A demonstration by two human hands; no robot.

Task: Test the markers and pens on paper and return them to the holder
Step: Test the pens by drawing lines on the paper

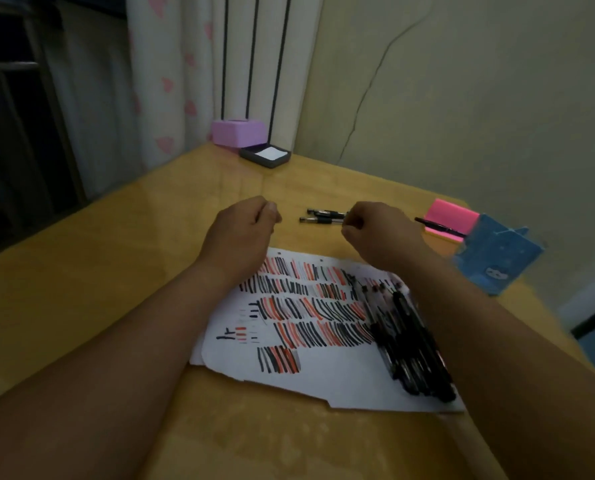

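Head view: two bare forearms reach forward over a glossy yellow wooden desk (81, 289).
Left hand (244, 223): fingers curled into a loose fist with the thumb against them, and nothing visible inside; it sits just beyond the paper's far edge.
Right hand (375, 230): fingers curled at the right ends of two black-and-clear pens (324, 216); whether they pinch one I cannot tell.
Two pens: side by side on the bare desk between the hands, lying left to right.
Paper: a white sheet (306, 386) lies flat under both wrists, covered in rows of short red and black strokes.
Pen pile: a bundle of dark pens (410, 341) lies on the sheet's right side, beside the right forearm.
Holder: a blue cardboard pen holder (497, 258) stands near the desk's right edge, right of the right hand.
Pink pad: a bright pink sticky-note block (450, 211) sits just behind the holder, a black pen (438, 226) lying across it.
Far corner: a lilac box (237, 133) and a dark tray of white notes (265, 155) stand touching.
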